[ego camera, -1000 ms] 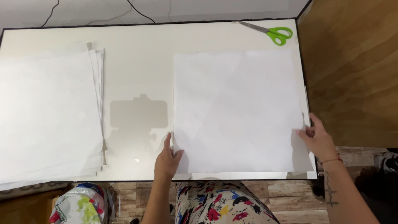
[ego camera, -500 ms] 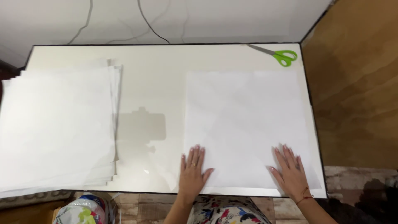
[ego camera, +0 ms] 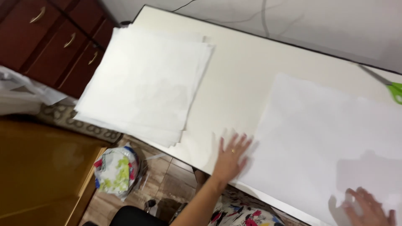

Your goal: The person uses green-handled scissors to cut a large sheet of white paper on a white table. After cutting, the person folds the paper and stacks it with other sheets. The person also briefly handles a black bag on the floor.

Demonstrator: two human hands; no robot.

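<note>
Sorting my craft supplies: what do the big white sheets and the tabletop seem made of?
The sheet under both hands looks like thin matte paper, lying flat and slightly translucent, as does the stack. The tabletop seems smooth, cream laminate or coated board, faintly glossy.

- A single head-worn view looks steeply down from above the near edge of the white table [ego camera: 243, 75]
- It is turned toward the person's left and tilted, so the table edge runs diagonally
- Close enough that the right hand [ego camera: 368, 209] is partly cut off at the frame's bottom edge
</note>
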